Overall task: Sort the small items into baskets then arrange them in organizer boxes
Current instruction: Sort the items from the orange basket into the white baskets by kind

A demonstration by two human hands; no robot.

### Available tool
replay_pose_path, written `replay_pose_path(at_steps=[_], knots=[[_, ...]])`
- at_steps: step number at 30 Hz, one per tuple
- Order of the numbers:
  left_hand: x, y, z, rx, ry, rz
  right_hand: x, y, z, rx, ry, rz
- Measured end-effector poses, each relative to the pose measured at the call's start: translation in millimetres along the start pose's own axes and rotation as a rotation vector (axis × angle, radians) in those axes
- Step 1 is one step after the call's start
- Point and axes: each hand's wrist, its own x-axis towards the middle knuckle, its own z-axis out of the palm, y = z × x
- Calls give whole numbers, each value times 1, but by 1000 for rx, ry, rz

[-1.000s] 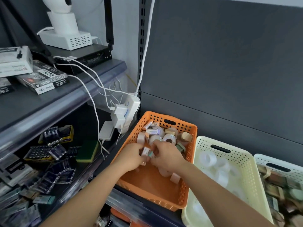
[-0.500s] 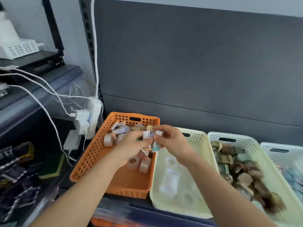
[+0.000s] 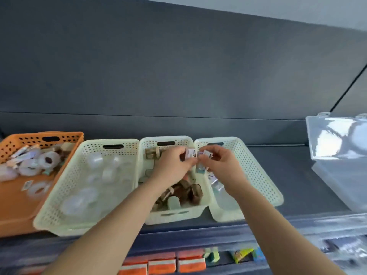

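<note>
- The fingers [image 3: 179, 154] of the left hand [image 3: 173, 167] are curled, and with the thumb they pinch a labelled packet [image 3: 190, 153]. The right hand [image 3: 223, 166] pinches several small packets [image 3: 201, 168] in the same way, one hanging below its thumb. The two hands nearly touch.
- Both hands are raised over the far half of the middle basket [image 3: 170, 216], above the wall it shares with its right neighbour.
- Nearest, below and in front of the middle basket, a row of orange packs [image 3: 161, 264] sits on a lower level, blurred.
- The middle basket is cream and perforated and holds brown rolls [image 3: 195, 193].
- Touching its left side is the wide cream basket [image 3: 65, 183] with clear rolls [image 3: 79, 203] in it. Left of that, the orange basket [image 3: 12, 207] holds white rolls [image 3: 48, 160] and loose packets.
- Touching its right side is the right cream basket [image 3: 258, 175], set at an angle. Its contents are too blurred to name.
- Well to the right of the middle basket, on the same shelf [image 3: 297, 171], stands a clear organizer box [image 3: 337, 139].
- Behind the middle basket rises the dark grey back panel [image 3: 178, 76].
</note>
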Motion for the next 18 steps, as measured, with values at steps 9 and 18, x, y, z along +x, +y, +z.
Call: replay_pose_path(at_steps=[9, 18], knots=[[19, 27, 132, 627, -144, 336, 2, 72, -117, -490, 39, 50], [15, 5, 141, 1131, -459, 209, 8, 94, -110, -1164, -328, -94]])
